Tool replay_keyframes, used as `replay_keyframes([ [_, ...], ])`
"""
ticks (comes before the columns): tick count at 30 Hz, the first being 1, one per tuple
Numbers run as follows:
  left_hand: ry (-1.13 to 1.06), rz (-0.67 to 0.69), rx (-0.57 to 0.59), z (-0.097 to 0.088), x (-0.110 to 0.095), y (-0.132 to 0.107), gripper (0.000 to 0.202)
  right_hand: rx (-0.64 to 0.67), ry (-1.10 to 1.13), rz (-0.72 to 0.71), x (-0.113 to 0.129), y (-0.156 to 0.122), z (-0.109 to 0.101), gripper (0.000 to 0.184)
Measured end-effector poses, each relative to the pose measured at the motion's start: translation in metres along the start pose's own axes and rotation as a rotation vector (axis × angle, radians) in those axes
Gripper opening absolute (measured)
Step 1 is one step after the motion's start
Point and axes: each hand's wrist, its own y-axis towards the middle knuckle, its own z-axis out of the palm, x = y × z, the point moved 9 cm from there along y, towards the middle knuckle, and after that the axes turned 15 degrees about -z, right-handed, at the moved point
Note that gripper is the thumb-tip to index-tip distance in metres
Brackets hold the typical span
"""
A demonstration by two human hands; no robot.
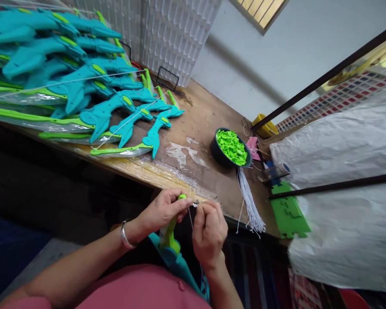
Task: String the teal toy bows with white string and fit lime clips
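A toy bow [171, 245] with a teal body and lime-green limbs rests against my lap, tilted upward. My left hand [167, 207] is closed around the tip of its green limb, thumb and fingers pinched near the end. Close beside it, my right hand [209, 229] is closed in a pinch on a thin white string [194, 205], drawn up by the limb tip. A knot or loop seems to sit between the two hands, too small to make out. The string also hangs down between the hands. The bow's lower part is partly hidden behind my right forearm.
Teal-and-green toy bows [96, 81] are heaped on the table [199, 111] at left. A dark bowl [217, 155] holds small lime-green pieces. White strings [249, 201] hang over the table edge beside a green foam mat [287, 210]. White sheeting [344, 171] and dark poles stand at right.
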Motion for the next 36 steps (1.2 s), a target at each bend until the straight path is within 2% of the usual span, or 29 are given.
replay_keyframes([
  [6, 0.022, 0.003, 0.001, 0.001, 0.001, -0.003, 0.038, 0.070, 0.226, 0.139, -0.003, -0.001, 0.006, 0.016],
  [15, 0.027, -0.020, 0.008, 0.003, 0.002, -0.002, 0.039, 0.043, 0.399, 0.341, -0.016, -0.003, 0.006, 0.010],
  [21, 0.039, -0.033, 0.010, 0.002, 0.002, -0.002, 0.041, 0.047, 0.525, 0.491, -0.024, -0.021, 0.011, 0.011],
  [24, 0.043, -0.029, 0.018, 0.003, 0.002, -0.001, 0.041, 0.014, 0.516, 0.481, -0.024, -0.023, 0.008, 0.007],
  [30, 0.038, -0.009, 0.012, 0.003, 0.004, 0.000, 0.040, -0.001, 0.399, 0.344, -0.018, -0.010, -0.003, 0.014],
  [36, 0.026, -0.020, 0.017, 0.002, 0.009, 0.000, 0.039, -0.049, 0.400, 0.409, -0.021, -0.022, -0.005, 0.011],
])
